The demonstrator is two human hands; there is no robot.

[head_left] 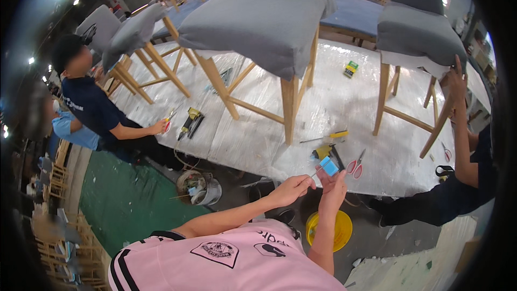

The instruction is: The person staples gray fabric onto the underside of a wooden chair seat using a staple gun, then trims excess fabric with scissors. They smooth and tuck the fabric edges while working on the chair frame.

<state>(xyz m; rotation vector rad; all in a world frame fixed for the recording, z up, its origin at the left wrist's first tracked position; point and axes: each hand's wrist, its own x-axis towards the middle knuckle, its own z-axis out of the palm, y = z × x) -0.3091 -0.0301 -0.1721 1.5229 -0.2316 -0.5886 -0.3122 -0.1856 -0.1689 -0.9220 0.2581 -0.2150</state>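
Note:
My left hand is closed, fingers pinched around the end of a thin dark rod-like tool. The rod runs across to a small light blue block, which my right hand holds up from below. Whether the rod touches the block or passes in front of it, I cannot tell. Just beyond, on the plastic-covered table, lies a yellow and black staple gun. Red-handled scissors rest to its right. Farther back is a thin-shafted tool with a yellow handle.
A grey-covered wooden chair stands on the table ahead, with another chair at right and one at left. Co-workers stand on both sides; the left one holds scissors. A yellow bucket and a waste bucket are below.

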